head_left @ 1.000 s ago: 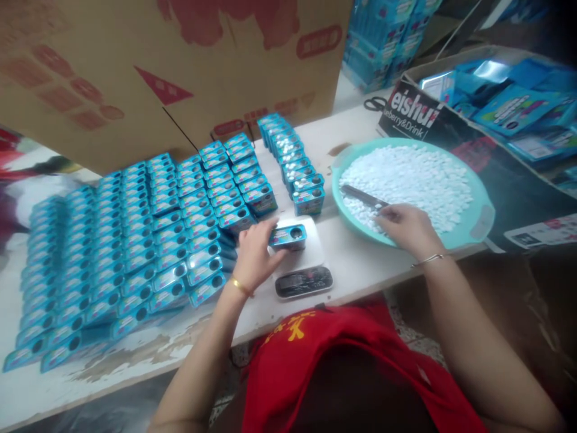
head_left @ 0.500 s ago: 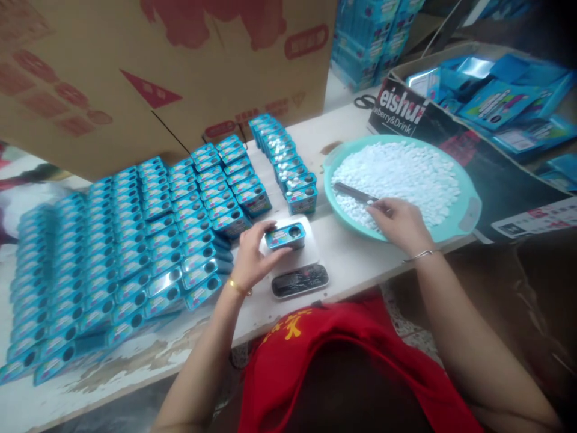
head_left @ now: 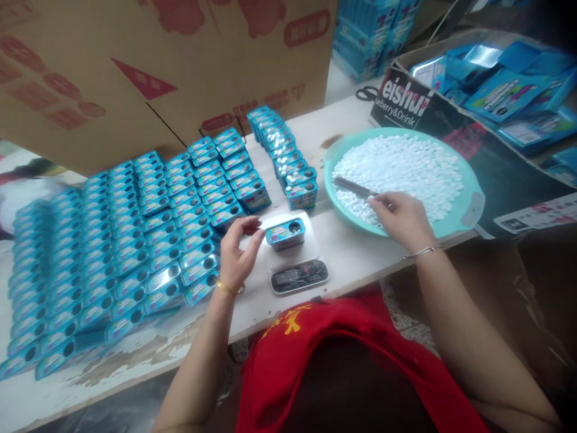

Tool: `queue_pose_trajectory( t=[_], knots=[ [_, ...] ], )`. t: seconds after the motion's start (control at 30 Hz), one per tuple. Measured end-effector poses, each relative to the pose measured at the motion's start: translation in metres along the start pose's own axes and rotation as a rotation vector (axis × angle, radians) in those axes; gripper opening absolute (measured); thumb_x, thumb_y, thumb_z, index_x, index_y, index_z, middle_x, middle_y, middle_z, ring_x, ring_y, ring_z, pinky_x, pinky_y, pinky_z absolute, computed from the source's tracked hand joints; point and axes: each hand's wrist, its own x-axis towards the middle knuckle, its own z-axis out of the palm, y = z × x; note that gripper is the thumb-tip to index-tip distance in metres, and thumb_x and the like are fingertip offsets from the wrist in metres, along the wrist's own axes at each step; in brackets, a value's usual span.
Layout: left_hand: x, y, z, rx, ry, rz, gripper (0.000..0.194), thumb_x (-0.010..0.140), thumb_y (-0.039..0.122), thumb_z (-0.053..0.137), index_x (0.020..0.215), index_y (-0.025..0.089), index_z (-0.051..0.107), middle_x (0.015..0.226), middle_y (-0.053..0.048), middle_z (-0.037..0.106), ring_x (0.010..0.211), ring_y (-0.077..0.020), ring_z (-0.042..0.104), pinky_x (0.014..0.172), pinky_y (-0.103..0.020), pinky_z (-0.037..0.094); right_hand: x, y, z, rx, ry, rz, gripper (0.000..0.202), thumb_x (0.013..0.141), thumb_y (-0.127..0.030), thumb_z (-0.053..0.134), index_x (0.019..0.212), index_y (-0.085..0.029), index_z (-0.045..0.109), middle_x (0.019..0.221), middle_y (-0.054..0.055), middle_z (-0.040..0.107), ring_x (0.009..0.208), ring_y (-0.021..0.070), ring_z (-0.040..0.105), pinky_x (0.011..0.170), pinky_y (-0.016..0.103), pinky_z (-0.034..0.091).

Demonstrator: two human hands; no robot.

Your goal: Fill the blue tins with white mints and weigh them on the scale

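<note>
A blue tin (head_left: 285,236) with a round hole in its top rests on a small white scale (head_left: 300,276) with a dark display. Just left of the tin is my left hand (head_left: 240,249), thumb and fingers apart, holding nothing. My right hand (head_left: 403,219) pinches a dark narrow strip (head_left: 354,186) over the near side of a turquoise basin (head_left: 471,213). Small white pellets (head_left: 401,171) fill the basin.
Rows of blue tins (head_left: 135,240) cover the left of the table. A shorter row (head_left: 288,159) bears white pellets on top. Behind stands a large cardboard box (head_left: 180,78); scissors (head_left: 367,93) and an open black carton (head_left: 455,129) of blue tins lie rightward.
My left hand has let go of the tin on the scale and moved a little left, its fingers now apart. The right hand has stayed nearly in place with the strip.
</note>
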Motion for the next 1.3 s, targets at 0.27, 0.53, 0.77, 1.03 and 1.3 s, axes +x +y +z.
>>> queue_pose_trajectory(
  t=[0.27, 0.53, 0.77, 1.03, 1.3],
  knots=[
    [0.0, 0.0, 0.001, 0.029, -0.001, 0.011, 0.025, 0.088, 0.032, 0.055, 0.107, 0.017, 0.059, 0.102, -0.007, 0.064, 0.094, -0.0165, 0.06, 0.085, -0.03, 0.049, -0.001, -0.002, -0.001, 0.008, -0.002, 0.003, 0.024, 0.082, -0.039, 0.054, 0.079, -0.018, 0.066, 0.076, 0.007, 0.065, 0.066, 0.0194, 0.057, 0.065, 0.033, 0.044],
    [0.001, 0.002, 0.01, 0.025, -0.052, 0.032, 0.045, 0.078, 0.036, 0.067, 0.116, 0.017, 0.054, 0.103, -0.007, 0.063, 0.092, -0.0174, 0.059, 0.084, -0.03, 0.048, 0.001, 0.0, -0.002, 0.025, 0.006, 0.016, 0.024, 0.082, -0.039, 0.055, 0.079, -0.018, 0.066, 0.075, 0.007, 0.065, 0.067, 0.0205, 0.058, 0.068, 0.036, 0.045],
    [-0.003, 0.005, 0.033, 0.224, -0.057, 0.23, 0.036, 0.077, 0.028, 0.066, 0.11, 0.02, 0.055, 0.103, -0.006, 0.064, 0.094, -0.0208, 0.058, 0.083, -0.034, 0.043, -0.048, -0.095, 0.005, 1.099, 0.0, 0.314, 0.026, 0.087, -0.04, 0.052, 0.106, -0.025, 0.064, 0.107, 0.006, 0.066, 0.102, 0.0209, 0.061, 0.094, 0.041, 0.045],
    [0.005, 0.027, 0.017, 0.641, 0.0, 0.558, 0.036, 0.076, 0.016, 0.062, 0.111, 0.025, 0.058, 0.1, -0.006, 0.065, 0.086, -0.0214, 0.053, 0.079, -0.038, 0.032, -0.071, -0.148, 0.041, 2.009, -0.359, 0.818, 0.015, 0.088, -0.029, 0.052, 0.095, -0.022, 0.064, 0.111, 0.003, 0.067, 0.116, 0.0153, 0.055, 0.109, 0.031, 0.037],
    [-0.008, 0.005, 0.018, 0.277, 0.114, 0.16, 0.037, 0.078, 0.029, 0.066, 0.11, 0.021, 0.051, 0.101, -0.004, 0.058, 0.096, -0.0202, 0.056, 0.087, -0.035, 0.04, -0.07, -0.145, 0.035, 1.881, -0.354, 0.772, 0.013, 0.08, -0.017, 0.062, 0.092, -0.017, 0.067, 0.106, 0.007, 0.067, 0.107, 0.0168, 0.06, 0.103, 0.03, 0.042]
  ],
)
